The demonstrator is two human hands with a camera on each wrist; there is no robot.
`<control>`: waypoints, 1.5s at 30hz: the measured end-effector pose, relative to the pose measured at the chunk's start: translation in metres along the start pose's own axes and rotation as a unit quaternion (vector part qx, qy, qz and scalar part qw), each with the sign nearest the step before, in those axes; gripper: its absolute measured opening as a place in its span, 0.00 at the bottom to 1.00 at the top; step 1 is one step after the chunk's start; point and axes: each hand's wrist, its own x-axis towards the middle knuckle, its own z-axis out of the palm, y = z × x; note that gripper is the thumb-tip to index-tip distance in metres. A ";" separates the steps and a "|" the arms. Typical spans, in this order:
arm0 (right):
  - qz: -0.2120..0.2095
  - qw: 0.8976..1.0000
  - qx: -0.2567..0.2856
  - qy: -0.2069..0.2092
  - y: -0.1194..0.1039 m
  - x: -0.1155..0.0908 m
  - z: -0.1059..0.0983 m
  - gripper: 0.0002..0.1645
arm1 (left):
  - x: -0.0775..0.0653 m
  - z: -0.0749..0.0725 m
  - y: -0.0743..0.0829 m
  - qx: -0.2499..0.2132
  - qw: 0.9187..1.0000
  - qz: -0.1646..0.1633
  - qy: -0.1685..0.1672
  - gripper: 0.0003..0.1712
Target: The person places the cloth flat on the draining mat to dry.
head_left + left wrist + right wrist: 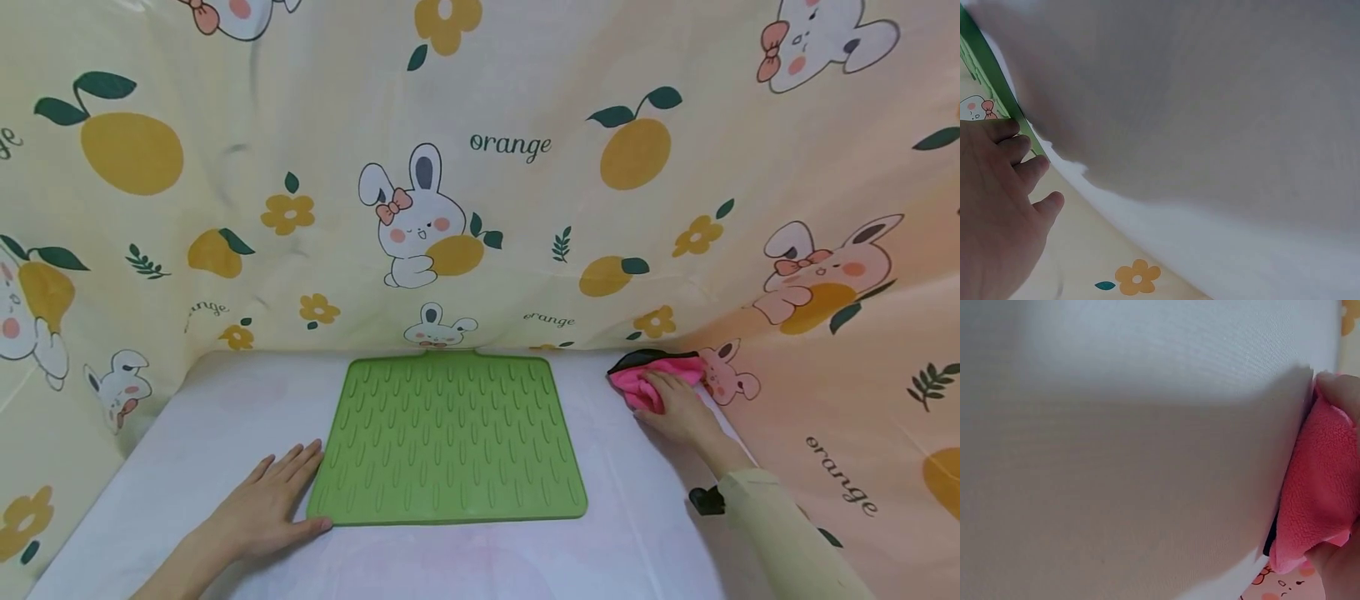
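A green mat (450,442) with raised oval ridges lies flat on the white tabletop, its far edge near the back curtain. My left hand (262,508) rests at the mat's left edge, fingers extended and thumb at the near corner. In the left wrist view, the fingertips of the left hand (997,200) meet the mat's green rim (1000,81). At the table's right back corner, my right hand (682,412) grips a bunched pink cloth (637,389) with a black side. The right wrist view shows fluffy pink cloth (1319,481) between the thumb and fingers, against the white surface.
A patterned curtain (517,200) with bunnies and oranges closes off the back and both sides of the white table (637,533). A small black object (707,500) sits by the right sleeve (780,533).
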 end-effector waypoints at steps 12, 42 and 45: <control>0.004 1.000 -0.010 0.018 0.001 -0.007 -0.001 0.39 | 0.001 0.000 0.000 0.003 1.000 0.008 0.005 0.60; 0.010 0.990 0.080 0.112 -0.022 -0.021 -0.038 0.27 | 0.001 -0.002 0.001 -0.002 1.000 0.003 0.004 0.60; -0.001 0.989 0.077 0.127 -0.032 -0.022 -0.043 0.26 | 0.000 -0.001 0.001 -0.003 1.000 0.004 0.005 0.60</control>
